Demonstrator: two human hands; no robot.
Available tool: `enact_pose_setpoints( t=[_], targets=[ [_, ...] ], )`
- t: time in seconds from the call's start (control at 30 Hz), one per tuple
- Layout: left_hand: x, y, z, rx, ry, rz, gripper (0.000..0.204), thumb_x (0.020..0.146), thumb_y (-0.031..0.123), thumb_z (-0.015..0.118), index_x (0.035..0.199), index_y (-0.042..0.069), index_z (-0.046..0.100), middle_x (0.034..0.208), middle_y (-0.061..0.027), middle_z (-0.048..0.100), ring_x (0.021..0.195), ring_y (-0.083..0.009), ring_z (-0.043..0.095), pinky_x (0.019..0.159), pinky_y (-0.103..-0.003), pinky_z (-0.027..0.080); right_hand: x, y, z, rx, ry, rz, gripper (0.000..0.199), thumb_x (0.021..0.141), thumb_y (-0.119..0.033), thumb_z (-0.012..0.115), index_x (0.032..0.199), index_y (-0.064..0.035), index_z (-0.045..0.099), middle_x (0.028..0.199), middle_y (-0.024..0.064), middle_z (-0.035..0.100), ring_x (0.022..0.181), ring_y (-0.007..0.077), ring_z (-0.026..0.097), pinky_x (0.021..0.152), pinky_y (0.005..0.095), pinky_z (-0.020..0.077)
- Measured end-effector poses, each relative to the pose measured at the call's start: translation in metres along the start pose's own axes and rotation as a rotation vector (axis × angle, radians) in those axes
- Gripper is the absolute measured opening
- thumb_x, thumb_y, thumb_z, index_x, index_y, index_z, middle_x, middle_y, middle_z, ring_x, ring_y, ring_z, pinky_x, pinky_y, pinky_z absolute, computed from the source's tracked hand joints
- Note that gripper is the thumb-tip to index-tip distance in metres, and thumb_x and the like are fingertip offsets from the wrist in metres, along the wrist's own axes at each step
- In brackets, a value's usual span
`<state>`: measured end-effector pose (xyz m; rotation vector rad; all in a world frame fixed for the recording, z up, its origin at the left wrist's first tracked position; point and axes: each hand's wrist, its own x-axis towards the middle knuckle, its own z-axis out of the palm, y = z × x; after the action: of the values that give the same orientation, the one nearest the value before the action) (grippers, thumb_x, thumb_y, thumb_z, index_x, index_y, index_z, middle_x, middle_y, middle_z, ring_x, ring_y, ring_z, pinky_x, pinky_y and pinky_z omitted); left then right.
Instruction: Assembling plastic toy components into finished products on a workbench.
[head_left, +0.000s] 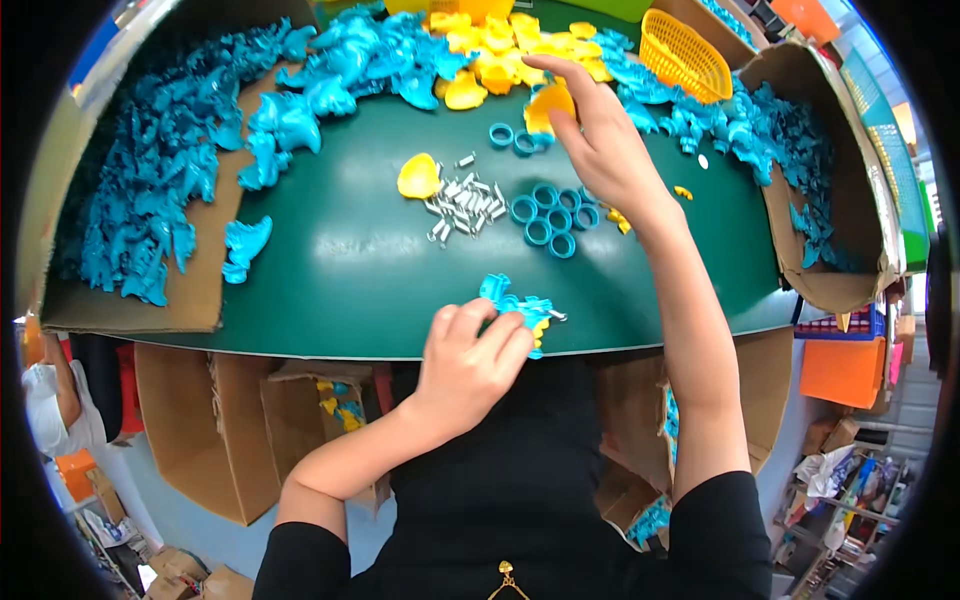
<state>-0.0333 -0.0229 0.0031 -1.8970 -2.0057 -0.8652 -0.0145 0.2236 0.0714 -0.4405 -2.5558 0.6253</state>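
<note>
Blue plastic toy piece (515,305) gripped in left hand (468,365) fingers, right hand (600,140) fingers pinching glossy yellow curved shell (549,104), green tabletop (340,250)

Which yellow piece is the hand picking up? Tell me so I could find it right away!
Start at the green table and look to its far edge, where a heap of yellow pieces lies. At the near side of that heap, the right hand pinches one yellow piece just above two loose blue rings. It is the only yellow piece held between fingertips; the others lie untouched.
</note>
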Motion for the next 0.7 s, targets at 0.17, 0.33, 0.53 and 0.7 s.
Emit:
enact_pose_setpoints(
  t=[0.17,0.33,0.53,0.7],
  targets=[
    [-0.015,-0.002,-0.004,-0.035,-0.040,0.002,0.020,0.074,0.008,0.070,0.093,0.003,0.064,0.104,-0.0087,0.066,0.088,-0.0246,0.060,0.072,-0.035,0.049,-0.107,-0.048,0.002,0.467,-0.229,0.268,0.016,0.088,0.000,0.061,0.104,-0.0007,0.065,0.100,0.0052,0.070,0.093,0.0126,0.067,0.079,0.0283,0.0533],
    [-0.017,0.002,0.002,-0.155,-0.025,-0.010,0.025,0.071,0.000,0.070,0.096,0.000,0.063,0.106,-0.0117,0.067,0.090,-0.0301,0.063,0.076,-0.041,0.055,-0.155,-0.048,0.052,0.470,0.133,0.328,0.016,0.078,0.004,0.070,0.094,0.0018,0.068,0.092,0.0091,0.076,0.072,0.0114,0.069,0.063,0.0247,0.0541],
    [-0.019,0.001,0.001,-0.179,-0.031,-0.004,0.022,0.075,-0.003,0.071,0.095,-0.002,0.062,0.105,-0.0126,0.067,0.087,-0.0312,0.063,0.074,-0.039,0.055,-0.160,-0.055,0.058,0.329,0.214,0.248,0.013,0.075,0.002,0.073,0.087,-0.0004,0.069,0.086,0.0061,0.076,0.063,0.0117,0.064,0.057,0.0245,0.0483],
    [-0.017,-0.007,0.003,-0.136,-0.043,0.045,0.020,0.075,-0.001,0.070,0.094,-0.002,0.062,0.104,-0.0120,0.066,0.087,-0.0278,0.062,0.073,-0.036,0.055,-0.146,-0.043,0.048,0.188,0.109,0.165,0.015,0.075,0.002,0.075,0.088,-0.0002,0.068,0.084,0.0093,0.074,0.066,0.0196,0.068,0.059,0.0288,0.0515]
  ],
)
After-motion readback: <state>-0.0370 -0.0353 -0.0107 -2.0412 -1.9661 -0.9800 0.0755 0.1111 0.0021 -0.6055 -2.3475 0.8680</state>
